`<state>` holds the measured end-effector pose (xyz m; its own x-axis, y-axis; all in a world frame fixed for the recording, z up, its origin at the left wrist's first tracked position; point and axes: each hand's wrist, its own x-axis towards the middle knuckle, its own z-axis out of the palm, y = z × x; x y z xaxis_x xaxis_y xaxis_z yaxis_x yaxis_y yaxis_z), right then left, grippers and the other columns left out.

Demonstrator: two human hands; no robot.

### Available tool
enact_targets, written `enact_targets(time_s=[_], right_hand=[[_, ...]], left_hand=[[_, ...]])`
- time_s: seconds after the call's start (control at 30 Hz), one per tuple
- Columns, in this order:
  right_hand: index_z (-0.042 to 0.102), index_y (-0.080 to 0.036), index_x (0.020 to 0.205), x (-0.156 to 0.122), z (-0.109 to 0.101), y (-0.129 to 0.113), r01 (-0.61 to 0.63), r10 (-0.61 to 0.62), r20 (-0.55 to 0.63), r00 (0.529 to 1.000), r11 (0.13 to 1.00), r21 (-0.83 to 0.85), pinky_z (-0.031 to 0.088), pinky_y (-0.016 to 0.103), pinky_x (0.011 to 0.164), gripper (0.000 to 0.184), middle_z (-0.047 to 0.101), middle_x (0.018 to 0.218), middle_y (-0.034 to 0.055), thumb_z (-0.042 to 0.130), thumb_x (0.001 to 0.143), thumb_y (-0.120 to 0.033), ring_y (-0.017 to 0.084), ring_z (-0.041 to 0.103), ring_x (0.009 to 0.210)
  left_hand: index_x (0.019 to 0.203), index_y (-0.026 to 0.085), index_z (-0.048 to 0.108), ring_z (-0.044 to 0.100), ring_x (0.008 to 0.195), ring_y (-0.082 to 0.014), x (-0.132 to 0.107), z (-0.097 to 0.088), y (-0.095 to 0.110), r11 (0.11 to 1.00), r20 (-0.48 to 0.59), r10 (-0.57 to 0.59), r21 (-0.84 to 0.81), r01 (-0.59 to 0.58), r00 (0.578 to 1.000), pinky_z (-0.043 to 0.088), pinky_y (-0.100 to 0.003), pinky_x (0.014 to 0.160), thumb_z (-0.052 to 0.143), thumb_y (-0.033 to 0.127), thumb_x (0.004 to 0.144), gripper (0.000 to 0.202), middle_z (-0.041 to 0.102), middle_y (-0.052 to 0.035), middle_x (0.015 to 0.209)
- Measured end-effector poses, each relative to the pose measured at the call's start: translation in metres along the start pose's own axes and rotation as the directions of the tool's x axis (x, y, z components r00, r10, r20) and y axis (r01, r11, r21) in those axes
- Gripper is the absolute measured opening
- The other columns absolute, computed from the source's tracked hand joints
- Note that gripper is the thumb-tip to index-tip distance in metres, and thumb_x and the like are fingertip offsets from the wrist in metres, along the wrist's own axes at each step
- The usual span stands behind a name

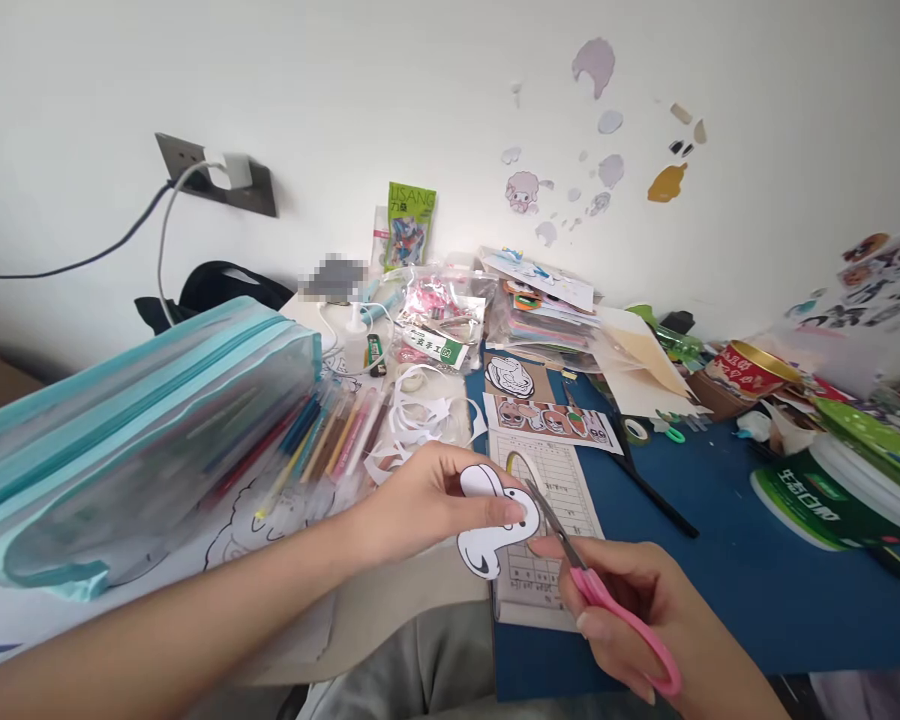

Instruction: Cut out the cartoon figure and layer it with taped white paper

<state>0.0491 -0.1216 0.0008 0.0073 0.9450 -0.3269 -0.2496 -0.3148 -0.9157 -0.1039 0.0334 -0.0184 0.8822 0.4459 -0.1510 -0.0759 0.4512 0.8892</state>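
Note:
My left hand (420, 505) pinches a white paper cut-out (491, 520) with black outlines, holding it above the desk edge. My right hand (637, 610) grips pink-handled scissors (607, 600), whose blades meet the cut-out's right edge. Under the cut-out lies a printed grid sheet (562, 480) on the blue mat (720, 540). Paper scraps (420, 415) lie just beyond my left hand.
A clear teal-trimmed pencil pouch (120, 430) full of coloured pens stands at the left. Sticker sheets (551, 420), packets, a tape roll (635, 430), a black pen (656, 495), a red tin (750, 370) and a green tub (825, 500) crowd the back and right.

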Motion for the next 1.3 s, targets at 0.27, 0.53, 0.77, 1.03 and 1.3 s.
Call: enact_targets(time_s=[0.27, 0.53, 0.77, 1.03, 1.3], right_hand=[[0.077, -0.019, 0.086, 0.0, 0.011, -0.008, 0.017, -0.02, -0.12, 0.993, 1.0, -0.025, 0.024, 0.015, 0.037, 0.035, 0.047, 0.058, -0.0064, 0.089, 0.065, -0.043, -0.001, 0.031, 0.036], [0.072, -0.022, 0.107, 0.004, -0.01, 0.003, 0.17, -0.167, 0.128, 0.978, 0.985, -0.009, 0.033, 0.02, 0.043, 0.051, 0.057, 0.077, 0.0002, 0.082, 0.07, -0.056, 0.006, 0.048, 0.045], [0.073, -0.022, 0.107, -0.007, -0.049, 0.007, 0.15, -0.144, 0.069, 0.987, 0.983, -0.105, 0.034, 0.022, 0.041, 0.061, 0.06, 0.081, 0.0048, 0.078, 0.066, -0.067, 0.008, 0.051, 0.041], [0.065, -0.029, 0.121, 0.013, -0.045, 0.023, 0.267, -0.235, 0.338, 0.911, 0.962, -0.052, 0.044, 0.021, 0.049, 0.049, 0.06, 0.085, 0.0023, 0.073, 0.081, -0.056, 0.007, 0.051, 0.047], [0.074, -0.022, 0.105, 0.004, -0.059, 0.005, 0.244, -0.21, 0.26, 0.943, 0.964, -0.106, 0.039, 0.024, 0.039, 0.059, 0.059, 0.07, 0.0035, 0.079, 0.065, -0.065, 0.012, 0.052, 0.042]], left_hand=[[0.072, 0.018, 0.07, 0.06, 0.095, -0.0183, -0.003, -0.002, 0.0, 0.995, 0.177, 0.003, 0.096, -0.02, 0.984, 0.043, -0.029, 0.086, 0.081, 0.036, 0.07, 0.022, 0.067, -0.0034, 0.099], [0.068, 0.017, 0.069, 0.056, 0.075, -0.013, -0.009, 0.004, 0.007, 0.997, 0.176, 0.048, -0.074, -0.035, 0.983, 0.042, -0.026, 0.073, 0.084, 0.044, 0.066, 0.031, 0.062, -0.0011, 0.082], [0.07, 0.017, 0.068, 0.067, 0.09, -0.0208, -0.011, 0.007, 0.007, 0.995, 0.232, -0.044, -0.08, 0.065, 0.972, 0.047, -0.033, 0.085, 0.085, 0.041, 0.065, 0.03, 0.065, -0.0062, 0.11], [0.069, 0.018, 0.07, 0.059, 0.101, -0.0214, -0.011, 0.01, 0.007, 0.994, 0.301, -0.018, 0.107, -0.015, 0.953, 0.042, -0.031, 0.089, 0.082, 0.04, 0.069, 0.024, 0.067, -0.0051, 0.099], [0.065, 0.015, 0.069, 0.05, 0.063, -0.0088, -0.01, 0.008, 0.007, 0.997, 0.21, -0.031, 0.07, 0.017, 0.977, 0.039, -0.022, 0.063, 0.086, 0.039, 0.062, 0.03, 0.059, 0.0024, 0.067]])
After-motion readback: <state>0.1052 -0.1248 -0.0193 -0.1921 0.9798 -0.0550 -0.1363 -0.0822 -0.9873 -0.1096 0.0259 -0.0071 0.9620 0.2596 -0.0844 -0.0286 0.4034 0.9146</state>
